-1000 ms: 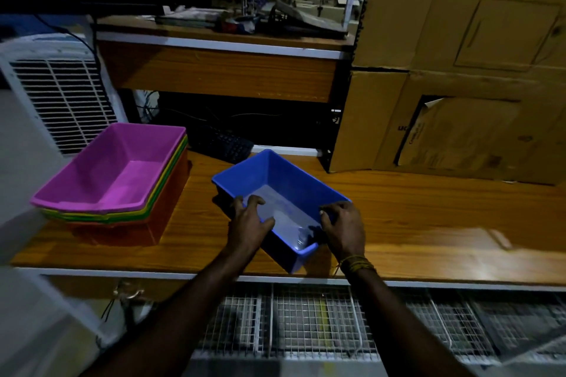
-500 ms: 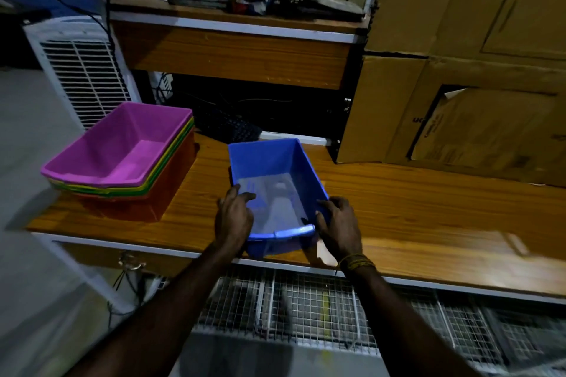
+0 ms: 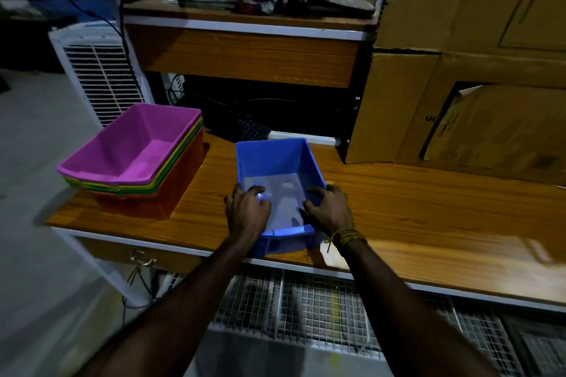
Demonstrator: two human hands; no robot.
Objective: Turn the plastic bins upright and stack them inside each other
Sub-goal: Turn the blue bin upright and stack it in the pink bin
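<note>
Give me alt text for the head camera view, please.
Both hands, left hand and right hand, grip the rims of an upright blue bin on a wooden table. To its left sits a nested bin stack, pink bin on top.

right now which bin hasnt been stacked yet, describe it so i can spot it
On the long wooden table, right of the nested stack topped in magenta, stands the blue bin. It is the only bin standing alone, gripped by both hands.

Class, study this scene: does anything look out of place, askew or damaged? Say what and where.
Little stands out. The blue bin sits upright, apart from the nested stack, its near end overhanging the table edge while the left hand and right hand grip its sides. A torn flap hangs open on the cardboard box.
</note>
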